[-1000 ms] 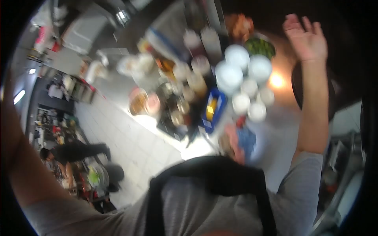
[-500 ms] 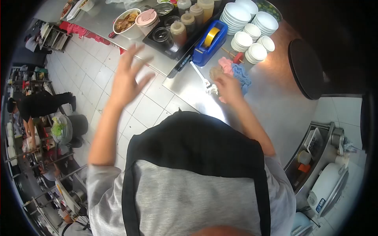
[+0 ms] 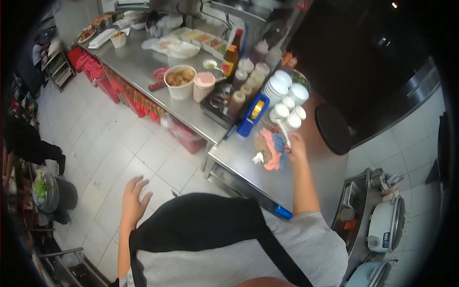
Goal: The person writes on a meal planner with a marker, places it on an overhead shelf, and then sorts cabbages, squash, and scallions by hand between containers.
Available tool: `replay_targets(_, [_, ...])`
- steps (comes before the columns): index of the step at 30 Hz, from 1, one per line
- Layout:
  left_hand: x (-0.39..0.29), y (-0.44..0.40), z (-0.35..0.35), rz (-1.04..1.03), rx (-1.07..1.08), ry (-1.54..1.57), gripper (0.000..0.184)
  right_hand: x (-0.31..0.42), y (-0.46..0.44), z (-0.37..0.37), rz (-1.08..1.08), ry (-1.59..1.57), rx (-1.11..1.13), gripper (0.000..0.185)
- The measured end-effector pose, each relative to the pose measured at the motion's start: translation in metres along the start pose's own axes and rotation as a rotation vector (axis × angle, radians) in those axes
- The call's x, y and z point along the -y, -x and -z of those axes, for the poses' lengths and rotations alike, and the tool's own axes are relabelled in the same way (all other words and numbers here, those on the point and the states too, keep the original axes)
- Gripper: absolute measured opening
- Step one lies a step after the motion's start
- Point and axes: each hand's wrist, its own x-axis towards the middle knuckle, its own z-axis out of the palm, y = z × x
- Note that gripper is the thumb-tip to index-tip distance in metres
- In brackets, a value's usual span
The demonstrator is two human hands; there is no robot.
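My right hand (image 3: 297, 146) is closed around a slim white stick-like tool (image 3: 284, 133), which points up and away over the steel counter; its exact kind is unclear. Just left of that hand lies a rumpled heap of cloths: a pink cloth (image 3: 273, 155), a brown cloth (image 3: 261, 145) and a blue cloth (image 3: 279, 142). A small white crumpled piece (image 3: 258, 158) rests at the heap's edge. My left hand (image 3: 135, 198) hangs over the tiled floor with fingers apart, holding nothing. Beyond the cloths stands a blue tape dispenser (image 3: 253, 116) with yellow tape.
Stacked white bowls (image 3: 276, 88) and small white cups (image 3: 286, 113) stand behind the cloths. Squeeze bottles (image 3: 236, 101), a pink-lidded tub (image 3: 204, 86) and a food bowl (image 3: 180, 81) line the counter. A black round lid (image 3: 332, 129) leans at right. A person (image 3: 31, 143) stands at far left.
My right hand has picked up the white tool from the counter and moved right of the cloths. My left hand has lowered, away from the counter. The view has tilted up.
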Motion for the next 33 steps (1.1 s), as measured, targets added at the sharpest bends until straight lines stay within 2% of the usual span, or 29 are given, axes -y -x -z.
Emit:
replay_targets(2, [0.039,0.029,0.014,0.115,-0.023,0.03,0.036,0.056,0.036,-0.024,0.231,-0.277,-0.002,0.014])
replay_targets(4, [0.072,0.056,0.024,0.211,-0.029,0.001,0.037,0.108,0.034,-0.039,0.665,-0.142,0.011,0.009])
replay_targets(6, [0.092,0.068,0.036,0.296,-0.024,-0.043,0.037,0.187,0.09,-0.097,1.158,0.239,-0.215,0.005])
replay_targets(7, [0.098,0.065,0.045,0.295,-0.036,-0.034,0.038,0.223,0.103,-0.124,1.506,0.463,-0.365,0.008])
replay_targets(8, [0.109,0.057,0.051,0.259,-0.052,-0.053,0.038,0.256,0.113,-0.154,1.757,0.546,-0.382,0.009])
replay_targets(9, [0.121,0.045,0.06,0.229,-0.065,-0.075,0.038,0.284,0.108,-0.181,1.884,0.645,-0.403,0.009])
replay_targets(10, [0.128,0.032,0.071,0.209,-0.074,-0.102,0.038,0.308,0.095,-0.203,1.861,0.83,-0.378,0.007])
replay_targets(12, [0.129,-0.006,0.088,0.186,-0.113,-0.099,0.038,0.348,0.042,-0.247,1.666,1.209,-0.37,0.011])
replay_targets(14, [0.14,-0.042,0.096,0.146,-0.152,-0.134,0.038,0.375,-0.012,-0.284,1.326,1.677,-0.47,0.019])
replay_targets(16, [0.155,-0.073,0.099,0.155,-0.157,-0.078,0.038,0.385,-0.068,-0.299,1.204,1.705,-0.558,0.025])
replay_targets(18, [0.183,-0.084,0.089,0.177,-0.148,-0.03,0.038,0.417,-0.156,-0.296,0.883,2.061,-0.315,0.031])
replay_targets(19, [0.214,-0.082,0.077,0.202,-0.148,-0.017,0.038,0.426,-0.173,-0.299,0.828,2.101,-0.255,0.03])
replay_targets(20, [0.249,-0.078,0.067,0.228,-0.151,-0.012,0.038,0.436,-0.176,-0.297,0.85,2.08,-0.232,0.03])
replay_targets(22, [0.318,-0.036,0.033,0.455,-0.092,0.003,0.039,0.459,-0.181,-0.29,0.916,2.014,-0.2,0.03])
replay_targets(24, [0.376,0.042,-0.01,0.907,0.054,0.15,0.05,0.479,-0.17,-0.28,1.108,1.822,-0.221,0.031])
replay_targets(25, [0.409,0.101,-0.036,1.039,0.17,0.093,0.054,0.488,-0.158,-0.275,1.231,1.71,-0.243,0.032])
replay_targets(26, [0.435,0.167,-0.066,1.117,0.398,-0.099,0.061,0.489,-0.141,-0.275,1.456,1.477,-0.288,0.033])
replay_targets(27, [0.442,0.209,-0.075,1.209,0.52,-0.143,0.059,0.493,-0.129,-0.282,1.553,1.358,-0.334,0.03])
replay_targets(29, [0.437,0.267,-0.06,1.458,0.622,-0.104,0.057,0.481,-0.051,-0.33,1.742,1.243,-0.379,0.027])
replay_targets(31, [0.439,0.284,-0.041,1.629,0.631,-0.033,0.054,0.433,0.082,-0.422,1.94,1.247,-0.344,0.026])
replay_targets(33, [0.456,0.279,-0.027,1.708,0.621,0.015,0.052,0.408,0.154,-0.504,2.07,1.256,-0.141,0.025])
